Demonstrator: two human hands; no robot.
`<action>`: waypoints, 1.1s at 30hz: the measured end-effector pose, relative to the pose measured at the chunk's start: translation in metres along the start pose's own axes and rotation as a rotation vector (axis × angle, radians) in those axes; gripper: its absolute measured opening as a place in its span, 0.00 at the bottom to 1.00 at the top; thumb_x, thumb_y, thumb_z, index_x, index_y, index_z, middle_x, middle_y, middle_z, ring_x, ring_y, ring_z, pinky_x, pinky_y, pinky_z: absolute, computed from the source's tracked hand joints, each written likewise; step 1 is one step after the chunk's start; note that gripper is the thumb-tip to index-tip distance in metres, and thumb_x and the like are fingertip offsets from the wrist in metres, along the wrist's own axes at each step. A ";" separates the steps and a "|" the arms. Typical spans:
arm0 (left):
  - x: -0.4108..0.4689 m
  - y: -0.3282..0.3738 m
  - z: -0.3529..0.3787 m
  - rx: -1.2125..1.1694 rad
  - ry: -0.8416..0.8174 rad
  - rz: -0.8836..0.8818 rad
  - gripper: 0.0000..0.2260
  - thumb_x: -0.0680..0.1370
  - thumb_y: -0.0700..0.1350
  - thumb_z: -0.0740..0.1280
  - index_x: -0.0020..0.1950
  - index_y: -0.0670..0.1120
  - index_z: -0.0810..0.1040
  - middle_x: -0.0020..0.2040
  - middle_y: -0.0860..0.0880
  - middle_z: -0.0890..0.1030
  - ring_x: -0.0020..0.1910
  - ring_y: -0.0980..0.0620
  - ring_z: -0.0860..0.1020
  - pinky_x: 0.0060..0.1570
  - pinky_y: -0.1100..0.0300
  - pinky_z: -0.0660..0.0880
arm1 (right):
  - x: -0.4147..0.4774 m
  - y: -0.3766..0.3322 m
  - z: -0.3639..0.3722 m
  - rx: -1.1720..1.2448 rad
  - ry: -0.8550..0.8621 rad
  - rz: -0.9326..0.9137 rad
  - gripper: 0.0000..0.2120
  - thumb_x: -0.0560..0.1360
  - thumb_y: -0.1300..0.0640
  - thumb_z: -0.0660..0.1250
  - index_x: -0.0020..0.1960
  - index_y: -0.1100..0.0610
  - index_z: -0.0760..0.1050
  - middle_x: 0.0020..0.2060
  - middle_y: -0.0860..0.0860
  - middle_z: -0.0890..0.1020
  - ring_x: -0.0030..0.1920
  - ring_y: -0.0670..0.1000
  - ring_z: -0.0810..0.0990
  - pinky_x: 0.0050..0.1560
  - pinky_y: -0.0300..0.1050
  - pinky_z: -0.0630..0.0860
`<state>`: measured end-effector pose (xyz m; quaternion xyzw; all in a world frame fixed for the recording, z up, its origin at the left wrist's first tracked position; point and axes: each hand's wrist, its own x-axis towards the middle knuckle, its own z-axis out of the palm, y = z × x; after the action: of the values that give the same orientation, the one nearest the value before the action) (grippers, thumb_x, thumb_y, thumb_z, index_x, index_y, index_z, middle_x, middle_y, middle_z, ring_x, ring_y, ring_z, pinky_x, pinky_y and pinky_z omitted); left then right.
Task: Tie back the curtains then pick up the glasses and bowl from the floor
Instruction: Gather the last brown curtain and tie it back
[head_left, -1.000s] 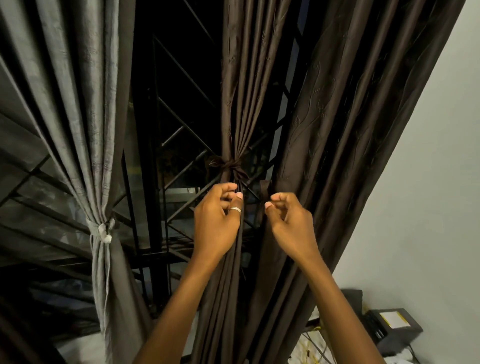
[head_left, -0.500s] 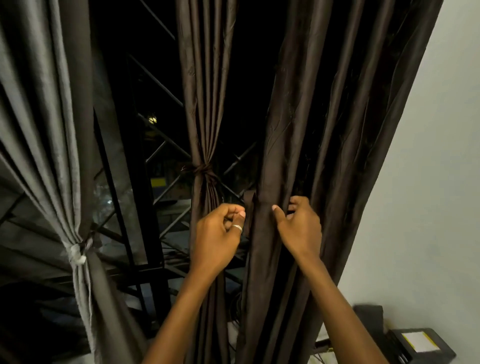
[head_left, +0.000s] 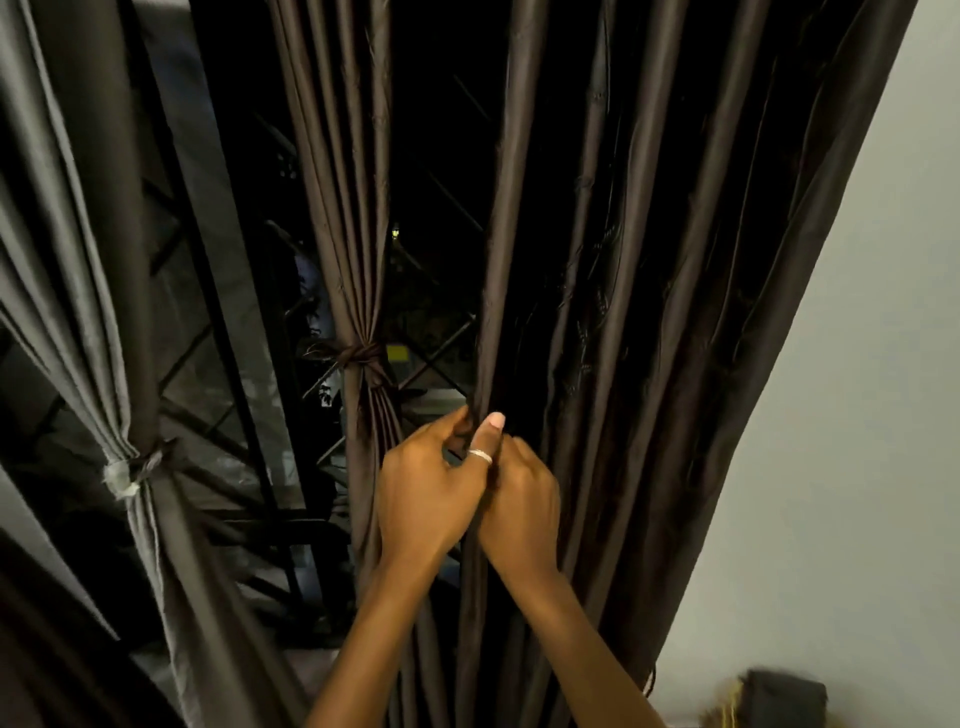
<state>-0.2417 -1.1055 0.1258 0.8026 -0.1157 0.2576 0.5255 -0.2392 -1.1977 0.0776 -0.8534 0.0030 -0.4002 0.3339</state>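
**Obscured.** Right hand (head_left: 522, 506): fingertips hidden behind the left thumb and the cloth. Whether either hand also holds a tie strip cannot be told. Dark box (head_left: 784, 696), lower right: blurred and cut by the frame edge. Tops and hems of all three curtains are out of frame.

**Change.** Half a second ago the hands were apart, with a narrow strip of cloth showing between them. Now they touch, knuckle against thumb, on the leading edge of the loose brown curtain (head_left: 649, 312).

**Grip.**
- Left hand (head_left: 428, 499): thumb upright with a ring (head_left: 480, 456) on it, forefinger curled over. Together they pinch the curtain's front fold narrowly.
- Right hand: fingers curled in against the same fold, just behind the left thumb, closed on the cloth.

**Curtains.**
- Loose brown curtain: hangs untied at right, beside the white wall (head_left: 857, 441).
- Tied brown curtain (head_left: 358, 234): centre, just left of the hands, cinched by a dark knot (head_left: 358, 356).
- Grey curtain (head_left: 78, 260): far left, bound by a pale band (head_left: 122, 473).
- Window grille (head_left: 223, 364): shows dark between the curtains.
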 end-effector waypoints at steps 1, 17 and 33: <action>0.002 0.005 0.001 0.057 -0.009 0.009 0.16 0.76 0.66 0.66 0.57 0.59 0.83 0.38 0.65 0.81 0.41 0.69 0.79 0.43 0.67 0.79 | 0.000 0.001 0.003 -0.005 -0.014 0.005 0.13 0.81 0.51 0.62 0.56 0.57 0.81 0.46 0.49 0.83 0.43 0.50 0.84 0.38 0.46 0.79; 0.020 0.014 0.001 0.570 0.042 0.055 0.15 0.81 0.51 0.62 0.37 0.47 0.78 0.33 0.48 0.79 0.33 0.45 0.79 0.31 0.58 0.68 | 0.018 0.005 -0.044 0.182 -0.178 0.072 0.09 0.77 0.54 0.72 0.57 0.51 0.82 0.46 0.45 0.85 0.41 0.42 0.83 0.43 0.42 0.81; 0.055 -0.022 -0.046 0.463 0.085 0.107 0.12 0.81 0.49 0.65 0.45 0.45 0.84 0.37 0.40 0.82 0.39 0.35 0.80 0.36 0.56 0.68 | 0.044 0.066 -0.121 -0.238 0.282 0.314 0.14 0.78 0.56 0.70 0.37 0.53 0.70 0.31 0.50 0.79 0.36 0.58 0.80 0.37 0.46 0.72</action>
<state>-0.1989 -1.0497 0.1527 0.8829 -0.0738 0.3381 0.3176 -0.2752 -1.3301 0.1248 -0.8116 0.2293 -0.4553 0.2854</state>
